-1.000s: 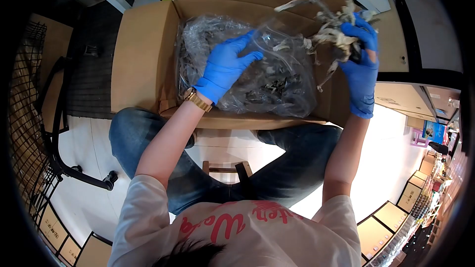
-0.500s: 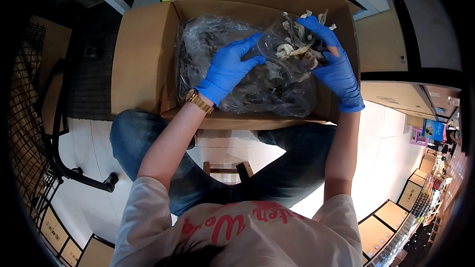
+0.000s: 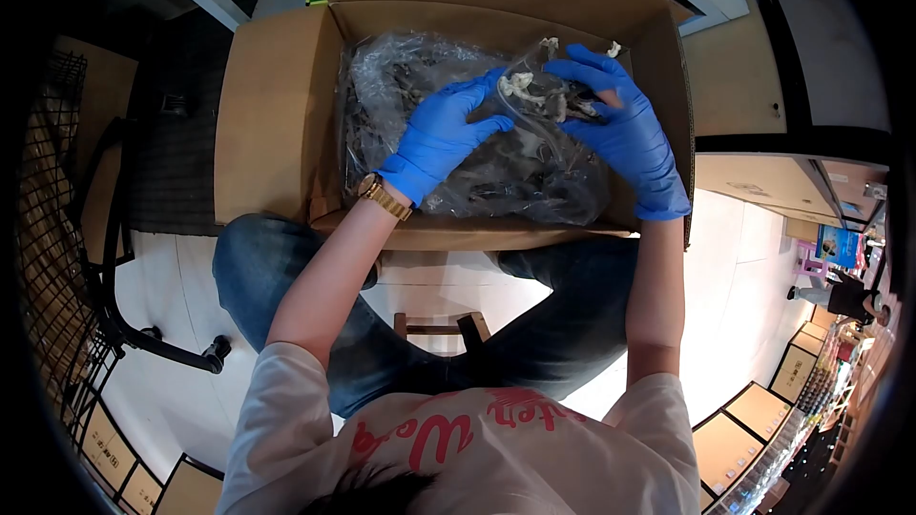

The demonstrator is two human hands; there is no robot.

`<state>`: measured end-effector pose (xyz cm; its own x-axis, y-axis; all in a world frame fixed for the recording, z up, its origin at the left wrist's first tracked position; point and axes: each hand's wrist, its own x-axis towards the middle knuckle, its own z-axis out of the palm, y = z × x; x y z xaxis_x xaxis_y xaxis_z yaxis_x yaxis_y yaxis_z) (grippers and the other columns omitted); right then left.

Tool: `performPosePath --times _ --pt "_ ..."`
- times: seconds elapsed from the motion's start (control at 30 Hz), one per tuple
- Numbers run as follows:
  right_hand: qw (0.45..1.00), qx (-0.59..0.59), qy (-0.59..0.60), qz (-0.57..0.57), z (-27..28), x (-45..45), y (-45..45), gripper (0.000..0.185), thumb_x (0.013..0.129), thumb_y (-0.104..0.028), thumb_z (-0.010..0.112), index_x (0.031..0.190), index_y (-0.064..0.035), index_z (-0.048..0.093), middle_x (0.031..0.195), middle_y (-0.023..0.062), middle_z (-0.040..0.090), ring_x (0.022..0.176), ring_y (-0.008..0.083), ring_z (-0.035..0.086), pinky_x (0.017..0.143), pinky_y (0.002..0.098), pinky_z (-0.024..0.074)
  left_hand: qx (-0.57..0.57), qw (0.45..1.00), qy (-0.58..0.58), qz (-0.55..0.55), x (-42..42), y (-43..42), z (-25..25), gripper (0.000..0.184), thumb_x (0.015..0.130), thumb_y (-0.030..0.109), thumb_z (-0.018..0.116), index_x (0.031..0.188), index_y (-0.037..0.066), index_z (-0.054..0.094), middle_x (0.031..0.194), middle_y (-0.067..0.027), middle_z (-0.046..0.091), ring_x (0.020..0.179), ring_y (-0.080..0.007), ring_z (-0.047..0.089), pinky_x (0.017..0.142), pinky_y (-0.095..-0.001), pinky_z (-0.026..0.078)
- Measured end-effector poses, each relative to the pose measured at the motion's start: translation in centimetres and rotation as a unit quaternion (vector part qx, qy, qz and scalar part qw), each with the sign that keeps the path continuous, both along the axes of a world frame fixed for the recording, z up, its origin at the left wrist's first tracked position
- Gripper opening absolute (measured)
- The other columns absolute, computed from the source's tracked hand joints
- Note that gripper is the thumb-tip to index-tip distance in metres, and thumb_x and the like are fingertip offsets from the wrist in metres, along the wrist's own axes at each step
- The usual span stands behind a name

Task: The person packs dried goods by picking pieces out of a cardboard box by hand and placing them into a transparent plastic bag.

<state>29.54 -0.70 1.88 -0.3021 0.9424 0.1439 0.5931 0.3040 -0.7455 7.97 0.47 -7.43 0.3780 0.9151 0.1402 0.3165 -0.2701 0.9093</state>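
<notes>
One clutch of pale, shrivelled pieces [image 3: 520,86], clamped in right grip [image 3: 625,129] at mouth of clear bag [image 3: 563,195], inside box [image 3: 277,114]; probably light, stiff and brittle, best cupped by the bulk, not pinched by thin ends. One bag, likely limp and slippery, best taken by rim, near left grip [image 3: 439,138]: thumb and forefinger apart, hold on plastic impossible to tell.
</notes>
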Motion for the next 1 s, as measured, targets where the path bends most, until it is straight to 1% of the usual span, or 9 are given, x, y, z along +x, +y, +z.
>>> performPosePath --times 0.03,0.13,0.23,0.67,0.77,0.83,0.87,0.93,1.0 --pt "0.996 0.062 -0.057 0.022 0.3 -0.3 0.0 0.047 0.073 0.003 0.072 0.116 -0.0125 0.061 0.127 0.0109 0.050 0.112 0.0209 0.055 0.093 0.0286 0.0484 0.005 1.000 -0.006 -0.009 0.0 0.0 0.0 0.059 0.081 0.029 0.069 0.134 0.015 0.048 0.126 -0.0153 0.056 0.115 -0.0309 0.054 0.097 -0.0368 0.043" --pt "0.999 0.001 -0.004 0.032 1.2 -0.7 -0.2 0.044 0.073 0.002 0.073 0.113 -0.0134 0.063 0.125 0.0106 0.053 0.109 0.0221 0.057 0.091 0.0302 0.0494 0.001 1.000 -0.021 -0.001 0.1 0.0 0.4 0.058 0.079 0.021 0.073 0.131 0.007 0.051 0.125 -0.0142 0.058 0.115 -0.0231 0.056 0.097 -0.0330 0.042" --pt "0.996 -0.061 -0.022 0.065 0.5 0.8 0.3 0.038 0.075 0.002 0.070 0.110 -0.0130 0.065 0.123 0.0100 0.057 0.105 0.0221 0.060 0.090 0.0304 0.0500 0.003 1.000 -0.004 0.003 0.0 0.1 0.2 0.059 0.079 0.021 0.073 0.132 0.007 0.051 0.125 -0.0145 0.057 0.116 -0.0233 0.055 0.098 -0.0327 0.041" --pt "0.995 -0.016 -0.003 0.098 2.4 0.7 -0.3 0.027 0.082 0.007 0.058 0.102 -0.0074 0.069 0.116 0.0091 0.063 0.108 0.0200 0.060 0.084 0.0251 0.0491 -0.012 1.000 0.017 0.011 -0.4 0.4 0.3 0.058 0.080 0.022 0.073 0.132 0.009 0.051 0.123 -0.0128 0.060 0.113 -0.0198 0.057 0.096 -0.0311 0.042" --pt "0.991 0.023 0.122 -0.046 2.3 1.5 0.1 0.020 0.085 0.006 0.055 0.095 -0.0054 0.068 0.103 0.0074 0.066 0.095 0.0131 0.061 0.082 0.0246 0.0477 -0.097 0.993 -0.063 0.008 -0.7 0.8 -0.1 0.054 0.079 0.030 0.072 0.129 0.017 0.055 0.109 -0.0125 0.066 0.099 -0.0267 0.063 0.087 -0.0337 0.048" --pt "0.991 0.012 0.076 -0.107 0.9 3.7 1.0 0.018 0.087 0.003 0.056 0.097 -0.0053 0.067 0.099 0.0082 0.066 0.091 0.0132 0.061 0.082 0.0261 0.0475 -0.046 0.997 -0.051 0.043 -1.3 0.7 2.4 0.049 0.081 0.018 0.071 0.127 0.011 0.057 0.114 -0.0047 0.065 0.095 -0.0081 0.059 0.089 -0.0265 0.045" --pt "0.991 0.010 0.076 -0.108 0.0 4.4 1.4 0.018 0.087 0.003 0.056 0.097 -0.0053 0.067 0.099 0.0082 0.066 0.091 0.0132 0.061 0.082 0.0261 0.0475 0.001 0.998 -0.048 0.043 -1.5 0.8 3.4 0.045 0.081 0.015 0.071 0.124 0.010 0.059 0.115 -0.0017 0.065 0.091 -0.0053 0.058 0.085 -0.0229 0.046" --pt "0.987 -0.115 -0.078 -0.087 -2.8 5.6 1.9 0.020 0.086 0.004 0.054 0.101 -0.0025 0.066 0.100 0.0080 0.066 0.095 0.0154 0.061 0.088 0.0261 0.0455 -0.046 0.993 -0.087 0.061 -2.3 1.4 3.1 0.044 0.081 0.013 0.070 0.124 0.009 0.059 0.117 -0.0013 0.065 0.092 -0.0052 0.058 0.085 -0.0224 0.046" --pt "0.963 -0.224 -0.144 -0.031 -9.7 7.1 3.4 0.024 0.085 0.002 0.058 0.107 -0.0032 0.064 0.100 0.0104 0.066 0.095 0.0167 0.062 0.086 0.0263 0.0468 -0.089 0.978 -0.171 0.082 -2.8 1.9 3.2 0.044 0.082 0.004 0.066 0.125 0.004 0.057 0.121 -0.0042 0.062 0.098 -0.0083 0.058 0.089 -0.0240 0.047"
